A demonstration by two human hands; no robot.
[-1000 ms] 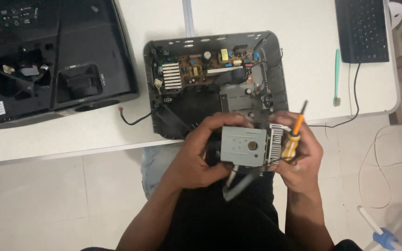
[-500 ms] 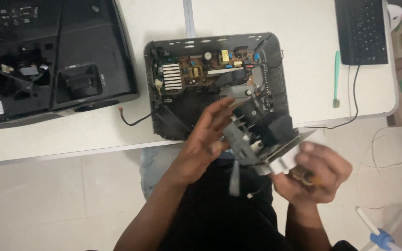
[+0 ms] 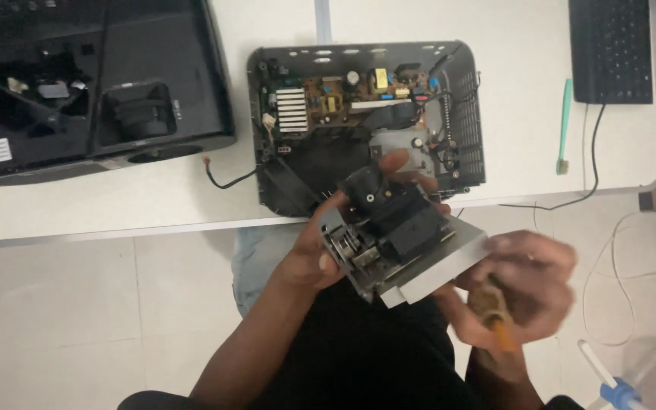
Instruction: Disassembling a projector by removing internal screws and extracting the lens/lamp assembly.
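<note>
My left hand [image 3: 320, 254] clamps module [image 3: 396, 235] tilted over lap, underside up for inspection. Right hand [image 3: 529, 285] fisted round screwdriver [image 3: 495, 323], steadying plate edge. Open chassis [image 3: 366, 121] on surface [image 3: 153, 197].

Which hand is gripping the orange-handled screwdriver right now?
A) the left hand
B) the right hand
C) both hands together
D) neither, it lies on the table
B: the right hand is closed around the screwdriver, whose orange handle pokes out below it, while the left hand holds the black-and-metal module over the lap.
</note>
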